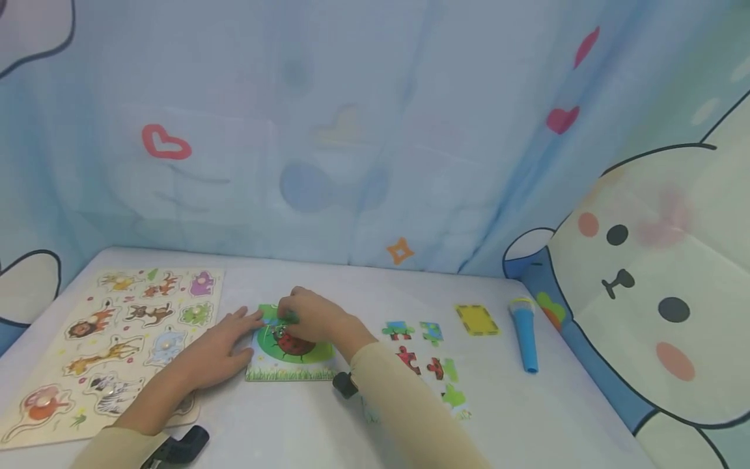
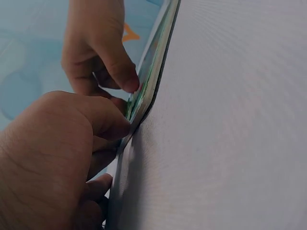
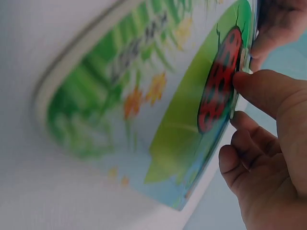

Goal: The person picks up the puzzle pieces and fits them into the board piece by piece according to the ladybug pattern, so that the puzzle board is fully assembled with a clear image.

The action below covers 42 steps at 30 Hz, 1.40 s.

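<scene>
A ladybug jigsaw board (image 1: 290, 376) with a grass border lies flat on the table in the head view. My left hand (image 1: 218, 352) rests at its left side, fingers extended and fingertips touching the edge. Over the board's upper part, my right hand (image 1: 316, 317) pinches a small puzzle piece between thumb and fingers; most of that piece is hidden. In the right wrist view, the thumb of the right hand (image 3: 268, 139) is beside the red ladybug (image 3: 220, 79). The left wrist view shows both hands close together at the board's edge (image 2: 152, 86).
Loose jigsaw pieces (image 1: 408, 358) lie right of the board, some partly behind the right sleeve. Farther right are a yellow square frame (image 1: 477, 320) and a blue toy microphone (image 1: 525, 339). A wooden animal puzzle (image 1: 64, 352) covers the table's left side. A printed curtain (image 1: 351, 163) hangs behind.
</scene>
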Each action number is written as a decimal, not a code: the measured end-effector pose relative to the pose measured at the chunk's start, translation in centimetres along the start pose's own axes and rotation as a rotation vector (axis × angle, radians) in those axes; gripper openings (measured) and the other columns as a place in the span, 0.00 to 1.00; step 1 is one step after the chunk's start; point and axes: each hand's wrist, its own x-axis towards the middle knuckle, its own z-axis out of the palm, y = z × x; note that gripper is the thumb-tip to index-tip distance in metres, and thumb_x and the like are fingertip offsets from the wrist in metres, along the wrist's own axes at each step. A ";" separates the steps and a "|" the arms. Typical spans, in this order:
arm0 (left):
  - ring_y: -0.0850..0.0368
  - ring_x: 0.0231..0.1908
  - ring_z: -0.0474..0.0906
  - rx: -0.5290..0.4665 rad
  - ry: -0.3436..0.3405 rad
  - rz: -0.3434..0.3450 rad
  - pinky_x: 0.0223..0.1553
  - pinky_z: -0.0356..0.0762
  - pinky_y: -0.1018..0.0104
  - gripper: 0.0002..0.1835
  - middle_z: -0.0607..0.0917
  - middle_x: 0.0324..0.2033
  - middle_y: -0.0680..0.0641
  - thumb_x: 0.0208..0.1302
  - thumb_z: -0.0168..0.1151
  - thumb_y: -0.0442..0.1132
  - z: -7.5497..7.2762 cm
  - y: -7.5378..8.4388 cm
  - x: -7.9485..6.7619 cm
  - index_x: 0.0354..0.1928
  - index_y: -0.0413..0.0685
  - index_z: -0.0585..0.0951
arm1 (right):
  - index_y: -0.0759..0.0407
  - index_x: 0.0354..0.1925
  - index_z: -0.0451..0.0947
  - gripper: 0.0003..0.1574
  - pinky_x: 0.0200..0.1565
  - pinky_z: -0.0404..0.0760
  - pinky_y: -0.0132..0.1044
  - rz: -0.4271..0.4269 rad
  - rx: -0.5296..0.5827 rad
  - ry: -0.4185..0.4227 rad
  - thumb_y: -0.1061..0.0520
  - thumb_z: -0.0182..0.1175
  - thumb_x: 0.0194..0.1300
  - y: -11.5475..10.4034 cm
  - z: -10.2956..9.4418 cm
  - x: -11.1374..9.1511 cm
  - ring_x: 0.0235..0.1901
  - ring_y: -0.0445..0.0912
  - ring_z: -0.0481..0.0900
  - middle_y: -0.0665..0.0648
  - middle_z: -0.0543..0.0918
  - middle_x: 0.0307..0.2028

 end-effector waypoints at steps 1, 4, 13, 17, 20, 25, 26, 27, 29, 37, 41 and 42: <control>0.31 0.70 0.52 0.002 0.000 -0.001 0.67 0.53 0.34 0.27 0.66 0.69 0.39 0.63 0.57 0.34 0.0 0.0 0.0 0.65 0.38 0.72 | 0.48 0.51 0.81 0.15 0.50 0.77 0.31 0.002 -0.011 0.000 0.53 0.64 0.66 -0.2 0.0 0.1 0.44 0.38 0.74 0.49 0.75 0.46; 0.30 0.69 0.52 0.005 0.000 -0.004 0.66 0.53 0.34 0.27 0.66 0.69 0.39 0.62 0.57 0.34 0.0 0.0 0.1 0.65 0.38 0.72 | 0.48 0.53 0.80 0.17 0.50 0.77 0.30 0.012 -0.042 0.000 0.53 0.63 0.66 -0.7 0.0 0.5 0.43 0.38 0.74 0.49 0.75 0.46; 0.28 0.69 0.52 0.010 -0.007 -0.013 0.65 0.54 0.31 0.28 0.65 0.69 0.34 0.62 0.57 0.35 -0.1 0.2 0.1 0.66 0.41 0.71 | 0.47 0.60 0.78 0.22 0.57 0.75 0.32 0.025 -0.066 -0.048 0.52 0.59 0.69 -1.6 0.0 1.1 0.49 0.38 0.75 0.47 0.76 0.50; 0.28 0.69 0.52 0.027 -0.012 0.006 0.65 0.53 0.32 0.28 0.65 0.69 0.37 0.63 0.56 0.34 -0.2 0.3 0.1 0.67 0.41 0.71 | 0.47 0.64 0.74 0.25 0.60 0.72 0.33 -0.029 -0.027 -0.056 0.51 0.58 0.70 -0.8 -0.2 0.2 0.56 0.40 0.74 0.48 0.75 0.56; 0.29 0.69 0.52 0.033 -0.015 0.014 0.66 0.52 0.32 0.28 0.66 0.69 0.39 0.63 0.57 0.34 -0.2 0.4 0.1 0.67 0.39 0.71 | 0.48 0.65 0.73 0.27 0.61 0.72 0.35 -0.041 0.031 -0.044 0.50 0.58 0.70 0.3 -0.5 -0.8 0.58 0.41 0.72 0.49 0.73 0.59; 0.30 0.69 0.52 0.036 -0.008 0.019 0.66 0.52 0.32 0.29 0.66 0.69 0.39 0.62 0.58 0.35 -0.2 0.4 0.0 0.66 0.39 0.71 | 0.49 0.64 0.73 0.26 0.58 0.74 0.38 0.012 0.090 -0.008 0.50 0.58 0.70 2.8 -1.2 -3.4 0.57 0.43 0.72 0.50 0.71 0.59; 0.30 0.69 0.52 0.035 -0.007 0.021 0.66 0.52 0.32 0.29 0.66 0.69 0.39 0.62 0.58 0.35 -0.1 0.4 0.0 0.66 0.39 0.71 | 0.49 0.64 0.73 0.25 0.57 0.75 0.38 0.026 0.091 -0.002 0.51 0.57 0.70 3.5 -1.4 -4.0 0.56 0.44 0.72 0.50 0.70 0.59; 0.30 0.69 0.52 0.033 -0.006 0.023 0.66 0.51 0.32 0.29 0.66 0.69 0.39 0.62 0.58 0.35 -0.1 0.4 0.0 0.66 0.38 0.71 | 0.49 0.64 0.73 0.25 0.57 0.75 0.39 0.036 0.092 0.003 0.52 0.57 0.70 4.1 -1.5 -4.6 0.56 0.44 0.72 0.50 0.70 0.59; 0.30 0.69 0.52 0.031 -0.005 0.025 0.66 0.51 0.32 0.29 0.67 0.69 0.38 0.61 0.58 0.35 -0.1 0.5 0.0 0.66 0.38 0.71 | 0.50 0.64 0.73 0.25 0.55 0.76 0.40 0.063 0.097 0.010 0.52 0.56 0.70 5.4 -1.9 -5.9 0.55 0.45 0.73 0.51 0.70 0.60; 0.30 0.69 0.51 0.026 -0.019 0.020 0.66 0.51 0.31 0.29 0.66 0.69 0.37 0.62 0.58 0.35 -0.2 0.6 0.0 0.66 0.38 0.71 | 0.50 0.63 0.74 0.24 0.57 0.75 0.42 0.186 0.069 0.046 0.52 0.57 0.70 10.3 -1.9 -10.2 0.56 0.46 0.72 0.51 0.70 0.61; 0.30 0.70 0.50 0.023 -0.023 0.005 0.66 0.51 0.31 0.29 0.66 0.69 0.37 0.62 0.57 0.35 -0.1 0.5 -0.1 0.66 0.38 0.71 | 0.50 0.61 0.76 0.23 0.60 0.73 0.43 0.241 0.080 0.057 0.52 0.59 0.68 11.9 -1.6 -11.5 0.58 0.46 0.71 0.50 0.72 0.59; 0.30 0.70 0.50 0.026 -0.022 0.005 0.66 0.51 0.31 0.28 0.66 0.69 0.37 0.62 0.57 0.35 -0.1 0.5 -0.1 0.66 0.39 0.71 | 0.50 0.60 0.77 0.23 0.60 0.73 0.43 0.255 0.085 0.058 0.53 0.59 0.67 12.1 -1.5 -11.8 0.58 0.46 0.71 0.50 0.72 0.58</control>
